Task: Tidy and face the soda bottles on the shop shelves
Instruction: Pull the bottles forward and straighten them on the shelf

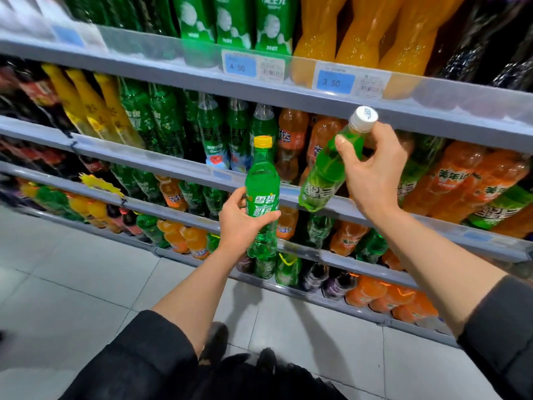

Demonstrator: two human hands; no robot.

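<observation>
Head view: yellow-capped bottle (262,197) upright in left grip (240,223).

Both forearms are bare from wrist to near the elbow, with dark sleeves pushed up and bunched there. The left sleeve (150,350) is black, of a loose, soft cloth that folds in broad creases. The right sleeve (501,327) looks dark grey to black, smoother, with a plain turned edge at its cuff. The left hand (240,223) and the right hand (372,171) are bare: no gloves, rings, watch or bands show. The fingernails are short and unpainted. Below, dark clothing covers the body, and two dark shoes (215,342) show on the floor, their details blurred.
</observation>
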